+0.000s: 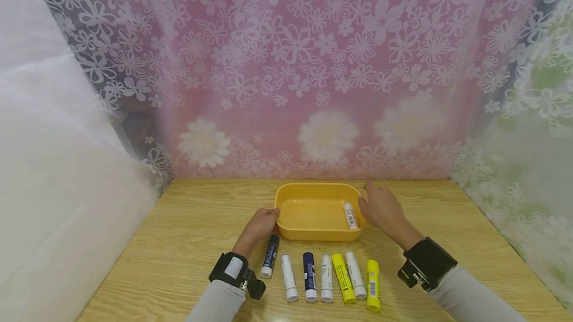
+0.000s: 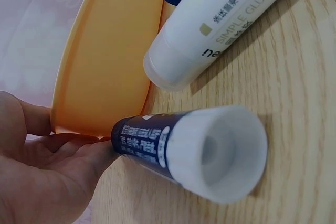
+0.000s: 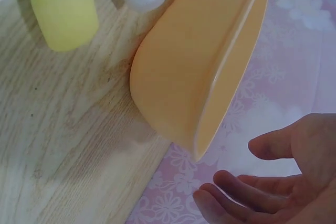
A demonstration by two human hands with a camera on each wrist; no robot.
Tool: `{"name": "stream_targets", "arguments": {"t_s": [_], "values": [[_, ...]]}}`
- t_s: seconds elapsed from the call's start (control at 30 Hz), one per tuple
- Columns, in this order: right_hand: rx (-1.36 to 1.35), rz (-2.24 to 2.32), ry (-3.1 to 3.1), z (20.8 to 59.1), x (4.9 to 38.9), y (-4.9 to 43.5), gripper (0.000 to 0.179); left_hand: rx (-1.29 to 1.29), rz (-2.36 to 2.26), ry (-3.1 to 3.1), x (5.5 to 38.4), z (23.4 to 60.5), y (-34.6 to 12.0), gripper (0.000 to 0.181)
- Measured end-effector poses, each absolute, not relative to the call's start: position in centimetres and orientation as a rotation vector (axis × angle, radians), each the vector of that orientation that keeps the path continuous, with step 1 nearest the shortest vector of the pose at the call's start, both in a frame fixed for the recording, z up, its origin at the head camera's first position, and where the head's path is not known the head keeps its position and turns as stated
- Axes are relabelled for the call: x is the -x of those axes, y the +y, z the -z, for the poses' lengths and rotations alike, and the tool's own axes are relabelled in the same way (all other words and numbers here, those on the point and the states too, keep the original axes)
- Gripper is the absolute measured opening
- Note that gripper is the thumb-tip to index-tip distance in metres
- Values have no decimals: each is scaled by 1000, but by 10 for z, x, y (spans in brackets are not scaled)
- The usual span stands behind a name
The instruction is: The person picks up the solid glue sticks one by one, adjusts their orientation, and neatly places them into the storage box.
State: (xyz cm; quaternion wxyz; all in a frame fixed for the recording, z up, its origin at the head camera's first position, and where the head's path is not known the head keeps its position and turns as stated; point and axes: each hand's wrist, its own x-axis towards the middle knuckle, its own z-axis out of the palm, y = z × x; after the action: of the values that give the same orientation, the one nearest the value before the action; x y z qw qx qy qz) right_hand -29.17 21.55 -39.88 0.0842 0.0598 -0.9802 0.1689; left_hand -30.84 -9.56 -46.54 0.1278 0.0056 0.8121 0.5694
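A yellow plastic basin [image 1: 319, 235] stands on the wooden table, with one white glue stick [image 1: 350, 216] lying inside at its right end. My left hand [image 1: 261, 223] pinches the basin's left rim, thumb on one side and fingers on the other. Right by those fingers lies a dark blue glue stick [image 2: 152, 142] with a white end. At the other end of the basin is my right hand [image 1: 384, 207]; in the right wrist view its fingers [image 3: 257, 198] are loosely bent, apart from the rim and holding nothing.
In front of the basin lies a row of glue sticks: white ones such as this glue stick [image 1: 289, 278], another dark blue glue stick [image 1: 309, 277], and yellow ones such as the glue stick [image 1: 373, 284] at the right. A flowered curtain [image 1: 268, 88] hangs behind the table [image 1: 201, 232].
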Motion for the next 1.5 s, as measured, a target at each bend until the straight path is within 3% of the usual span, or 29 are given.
{"name": "stream_targets", "arguments": {"t_s": [0.7,1.2,1.5], "values": [[-139,-674,-2975,404,263,221,48,-6,-1641,2373,306,462,-94,46],[-140,-599,-3247,412,247,221,33,19,-1648,2367,307,464,-92,46],[-97,-646,-3355,420,235,219,49,8,-1660,2362,308,466,-94,46]]}}
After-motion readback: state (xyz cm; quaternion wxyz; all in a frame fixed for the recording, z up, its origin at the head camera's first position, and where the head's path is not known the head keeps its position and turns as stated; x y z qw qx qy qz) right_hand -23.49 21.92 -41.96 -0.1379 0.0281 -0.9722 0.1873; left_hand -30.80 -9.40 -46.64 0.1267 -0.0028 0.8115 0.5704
